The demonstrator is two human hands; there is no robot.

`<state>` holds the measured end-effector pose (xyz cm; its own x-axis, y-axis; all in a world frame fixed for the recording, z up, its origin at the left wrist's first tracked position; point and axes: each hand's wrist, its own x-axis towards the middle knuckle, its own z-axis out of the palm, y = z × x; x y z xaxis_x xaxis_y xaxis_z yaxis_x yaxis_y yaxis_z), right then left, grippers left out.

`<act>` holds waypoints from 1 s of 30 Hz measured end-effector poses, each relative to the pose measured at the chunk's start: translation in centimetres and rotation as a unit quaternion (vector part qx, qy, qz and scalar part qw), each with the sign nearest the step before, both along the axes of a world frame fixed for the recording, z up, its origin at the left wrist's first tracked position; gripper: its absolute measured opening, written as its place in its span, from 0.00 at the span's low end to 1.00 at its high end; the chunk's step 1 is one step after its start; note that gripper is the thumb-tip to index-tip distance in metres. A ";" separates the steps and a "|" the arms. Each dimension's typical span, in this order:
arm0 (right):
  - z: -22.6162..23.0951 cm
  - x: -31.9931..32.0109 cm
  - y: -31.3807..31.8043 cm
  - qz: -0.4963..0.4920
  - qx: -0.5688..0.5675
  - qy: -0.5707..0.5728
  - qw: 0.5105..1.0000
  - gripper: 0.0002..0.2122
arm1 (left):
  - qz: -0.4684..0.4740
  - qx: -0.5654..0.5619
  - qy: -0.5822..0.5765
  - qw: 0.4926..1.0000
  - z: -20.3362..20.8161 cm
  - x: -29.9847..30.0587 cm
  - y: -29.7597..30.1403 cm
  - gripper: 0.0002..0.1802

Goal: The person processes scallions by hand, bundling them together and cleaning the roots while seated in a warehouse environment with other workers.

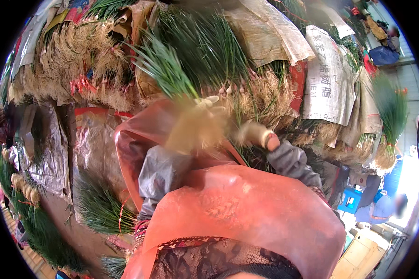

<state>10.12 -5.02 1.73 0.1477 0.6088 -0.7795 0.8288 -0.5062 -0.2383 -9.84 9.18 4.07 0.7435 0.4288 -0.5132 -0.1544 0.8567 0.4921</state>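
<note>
In front of my chest I grip a bunch of scallions (174,72) with long thin green leaves and pale roots. My left hand (210,101), in a pale glove, is closed around the bunch where leaves meet roots. The blurred roots spread below it and hide most of the hand. To the right, my right hand (253,134), also gloved, is smeared by motion, so its fingers cannot be made out. It is nearest to the hanging roots of the stacked scallions (230,83). Grey sleeves cover both forearms, and an orange plastic apron (246,195) covers my lap.
More rooty scallion bundles (84,60) line the left, partly under sacking. A white printed sack (325,76) drapes the right pile. Tied bundles (104,204) lie at lower left. One person (384,46) is at far right; another (377,207) is near a blue crate (350,200).
</note>
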 end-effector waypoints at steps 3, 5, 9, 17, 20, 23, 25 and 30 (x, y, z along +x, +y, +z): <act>1.2 -0.5 -3.2 0.033 0.021 -0.048 0.998 0.24 | -0.008 -0.017 -0.006 1.000 -0.4 -0.1 0.1 0.11; 2.9 -0.2 2.0 -0.026 0.239 -0.181 0.954 0.24 | -0.006 -0.019 -0.012 1.000 -0.1 -0.5 0.0 0.11; 0.6 5.2 9.6 -0.216 0.313 -0.199 0.903 0.17 | -0.064 -0.042 -0.030 0.997 -0.9 2.1 -0.9 0.11; 1.0 -1.3 7.7 -0.426 0.408 0.440 0.677 0.08 | -0.089 0.029 -0.036 0.995 -2.6 0.6 -0.7 0.11; -0.1 -1.1 6.6 -0.432 0.405 0.423 0.686 0.08 | -0.141 0.139 -0.043 0.979 -6.8 1.2 -0.8 0.11; -3.9 0.5 7.4 -0.300 0.467 0.362 0.749 0.07 | -0.104 0.172 0.016 0.979 -1.9 3.0 -2.2 0.13; -4.9 0.8 9.1 -0.014 0.563 0.173 0.808 0.15 | -0.094 0.113 0.022 0.989 0.0 2.9 -1.6 0.13; 1.0 -1.9 11.2 0.195 0.513 -0.076 0.832 0.10 | -0.040 -0.170 -0.056 0.983 -2.4 0.3 -0.9 0.10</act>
<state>8.27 6.15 2.71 -0.1679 0.9671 0.1909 0.9422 0.2144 -0.2575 -9.51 8.32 1.66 0.8279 0.1837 -0.5300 -0.1159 0.9805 0.1588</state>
